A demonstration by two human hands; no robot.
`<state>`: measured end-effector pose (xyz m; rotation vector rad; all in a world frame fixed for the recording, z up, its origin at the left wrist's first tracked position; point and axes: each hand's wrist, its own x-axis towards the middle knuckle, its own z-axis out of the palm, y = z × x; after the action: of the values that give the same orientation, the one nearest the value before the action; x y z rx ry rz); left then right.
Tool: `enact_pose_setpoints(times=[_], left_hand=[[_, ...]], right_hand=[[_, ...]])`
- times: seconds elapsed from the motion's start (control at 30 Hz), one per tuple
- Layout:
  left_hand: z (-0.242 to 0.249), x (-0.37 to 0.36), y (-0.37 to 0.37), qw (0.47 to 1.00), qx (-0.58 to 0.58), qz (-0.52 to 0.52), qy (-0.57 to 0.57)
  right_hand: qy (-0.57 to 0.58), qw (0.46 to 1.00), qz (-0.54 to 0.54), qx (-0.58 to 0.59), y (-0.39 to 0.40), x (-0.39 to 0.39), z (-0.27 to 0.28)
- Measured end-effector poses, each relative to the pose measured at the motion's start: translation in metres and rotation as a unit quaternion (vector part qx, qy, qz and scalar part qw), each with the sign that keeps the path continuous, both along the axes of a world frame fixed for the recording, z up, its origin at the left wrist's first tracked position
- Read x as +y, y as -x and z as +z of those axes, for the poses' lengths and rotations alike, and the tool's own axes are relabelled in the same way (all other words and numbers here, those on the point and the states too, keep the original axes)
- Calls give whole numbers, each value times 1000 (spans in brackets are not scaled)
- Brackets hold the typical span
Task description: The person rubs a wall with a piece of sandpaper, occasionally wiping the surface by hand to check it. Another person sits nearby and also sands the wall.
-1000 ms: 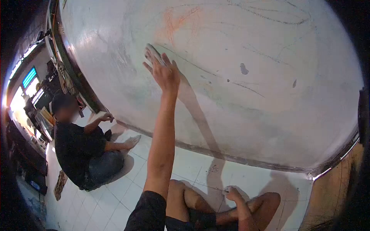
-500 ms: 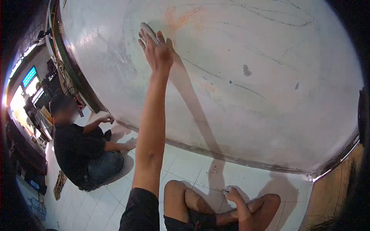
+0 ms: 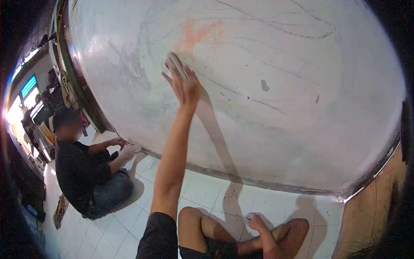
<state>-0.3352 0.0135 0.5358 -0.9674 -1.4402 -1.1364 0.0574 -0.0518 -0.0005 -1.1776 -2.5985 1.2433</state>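
Observation:
My left hand [image 3: 184, 85] is raised on the white, scribbled wall [image 3: 293, 129] and presses a pale flat wiping pad [image 3: 174, 64] against it, fingers spread over the pad. An orange scrawl [image 3: 196, 34] lies just above and to the right of the pad. My right hand [image 3: 257, 223] rests low by my crossed bare legs [image 3: 202, 226] on the white tiled floor [image 3: 129, 224], fingers curled; a small pale bit shows at its tip, too small to name.
A person in a black shirt [image 3: 79, 170] sits on the floor at the left, both hands at the wall's base. Dark pencil lines and spots mark the wall. A brown door or panel [image 3: 371, 216] stands at the right. Cluttered lit shelves [image 3: 26, 112] fill the far left.
My left hand slid the pad up and left along the wall, then back down to the right. The seated person moved both hands to the wall's foot.

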Motion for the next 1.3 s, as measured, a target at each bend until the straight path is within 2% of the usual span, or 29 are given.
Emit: enact_pose_setpoints(times=[0.03, 0.1, 0.17, 0.23, 0.27, 0.33, 0.37, 0.43, 0.53, 0.63, 0.67, 0.77, 0.87, 0.97, 1.03, 1.1, 1.13, 1.23, 1.3], left_hand=[[18, -4, 7, 1000, -4, 12, 6], [58, -15, 23, 1000, 4, 2, 16], [79, -23, 23, 999, -5, -32, 25], [84, -32, 21, 995, -37, -85, 39], [74, -29, 23, 999, 13, -49, 11], [27, -14, 46, 998, 41, 3, 38], [6, -11, 51, 997, 54, 30, 51], [-37, -21, 26, 997, 24, -49, 57], [-44, -41, -10, 995, -23, -31, 96], [-5, -28, 5, 998, 18, -56, 35], [15, -24, 13, 999, 37, -6, 38], [64, -18, 53, 990, 106, 86, 40], [73, -30, 34, 998, 29, -8, 50], [16, -22, 35, 998, 50, 2, 47], [-21, -35, 1, 996, 17, -21, 85], [-39, -36, -7, 994, -27, 0, 102], [-41, -35, -8, 993, -46, 11, 112], [10, -21, -13, 1000, -6, -23, 20], [54, -24, 3, 999, 40, -34, 10]], right_hand=[[-15, 999, 10, -33, 0, -3, -2], [-19, 1000, 17, -14, 5, 3, -30], [-19, 1000, 22, 2, 10, 8, -21], [-7, 999, 29, 10, 11, -2, 47], [-22, 998, 65, 10, 11, -1, 24], [-57, 989, 133, 12, 15, 7, -26], [-46, 992, 120, 11, 15, 6, -15], [-21, 996, 92, 8, 12, -2, 20], [10, 998, 57, 5, 15, 2, 7], [12, 999, 30, -5, 10, -2, 23], [20, 997, 69, 6, 10, 8, -32], [6, 999, 33, -40, 8, 7, -6], [17, 1000, 21, 2, 13, 4, 13], [45, 998, 35, 10, 19, 13, -3], [52, 998, 37, -7, 17, 6, -15], [26, 999, 19, -27, 18, 5, -9], [49, 997, 35, -43, 16, 1, 25], [59, 998, 25, -21, 9, -10, 56], [102, 991, 67, -60, 14, -6, 86]])
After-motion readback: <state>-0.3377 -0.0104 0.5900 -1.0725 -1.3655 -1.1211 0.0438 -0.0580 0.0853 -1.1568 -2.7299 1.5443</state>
